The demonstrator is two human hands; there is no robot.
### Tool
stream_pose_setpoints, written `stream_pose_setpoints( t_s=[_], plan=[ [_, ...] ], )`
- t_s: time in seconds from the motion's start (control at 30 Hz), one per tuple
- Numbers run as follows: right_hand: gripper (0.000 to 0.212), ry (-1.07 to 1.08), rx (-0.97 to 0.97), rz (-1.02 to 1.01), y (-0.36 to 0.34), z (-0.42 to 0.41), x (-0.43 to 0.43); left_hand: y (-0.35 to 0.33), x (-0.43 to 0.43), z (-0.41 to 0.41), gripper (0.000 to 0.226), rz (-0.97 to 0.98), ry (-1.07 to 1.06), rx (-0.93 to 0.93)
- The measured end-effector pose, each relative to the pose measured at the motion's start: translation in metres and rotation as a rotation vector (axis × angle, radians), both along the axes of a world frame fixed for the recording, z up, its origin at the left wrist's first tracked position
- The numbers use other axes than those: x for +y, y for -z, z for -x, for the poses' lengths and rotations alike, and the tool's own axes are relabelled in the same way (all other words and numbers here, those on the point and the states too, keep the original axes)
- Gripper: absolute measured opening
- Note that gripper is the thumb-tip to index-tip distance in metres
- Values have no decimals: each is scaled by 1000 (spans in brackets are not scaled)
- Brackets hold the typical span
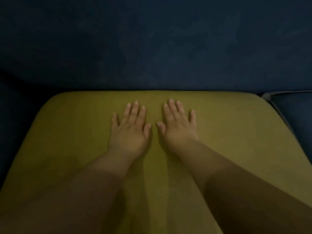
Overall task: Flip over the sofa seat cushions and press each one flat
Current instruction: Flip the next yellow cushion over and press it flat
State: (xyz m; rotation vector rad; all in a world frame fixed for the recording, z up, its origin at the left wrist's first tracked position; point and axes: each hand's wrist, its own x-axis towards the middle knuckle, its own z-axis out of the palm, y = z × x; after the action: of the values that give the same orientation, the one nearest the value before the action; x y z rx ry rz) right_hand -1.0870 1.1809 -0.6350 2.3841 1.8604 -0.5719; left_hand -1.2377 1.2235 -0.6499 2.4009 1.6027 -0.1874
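Most of the upper view is the dark blue sofa back [152, 48], and the olive cushion [67, 141] lies in its seat directly below, rear edge touching the back. The olive face probably means the underside is up, so flipping looks done here and pressing is the step in hand. At the right a blue cushion [297, 115] with pale piping sits just beside it, likely not yet flipped. Both arms reach over the olive cushion's middle so weight can bear straight down. The left hand [129, 132] and right hand [179, 129] lie palm-down, thumbs near but apart. Their fingers [135, 110] are straight and slightly spread, flat on the fabric, gripping nothing, which spreads the pressure.
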Motion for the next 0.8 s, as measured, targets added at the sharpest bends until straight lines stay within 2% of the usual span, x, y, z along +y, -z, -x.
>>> stream_pose_setpoints(
  t_s=[0.07, 0.17, 0.23, 0.33, 0.53, 0.7, 0.8],
  plan=[
    [63, 33, 21, -116, -14, -10, 0, -14, 0, -14, 60, -35, -5, -53],
    [65, 164, -24, -368, -28, -47, -8, -35, 0, -59, 59, -139, 15, -227],
    [63, 192, -58, -300, -21, -74, -20, -31, -9, -95, 58, -92, 54, -222],
    [62, 152, -49, -78, 5, -87, -34, -3, -29, -119, 58, 0, 70, -62],
    [62, 153, -34, -115, 14, -90, -33, 1, -29, -123, 59, -33, 66, -17],
    [62, 123, 70, -71, 3, -98, -30, -6, -29, -126, 60, -28, 56, 1],
    [64, 172, 90, -165, -15, -125, -31, -20, -28, -153, 60, -116, 86, -106]
  ],
)
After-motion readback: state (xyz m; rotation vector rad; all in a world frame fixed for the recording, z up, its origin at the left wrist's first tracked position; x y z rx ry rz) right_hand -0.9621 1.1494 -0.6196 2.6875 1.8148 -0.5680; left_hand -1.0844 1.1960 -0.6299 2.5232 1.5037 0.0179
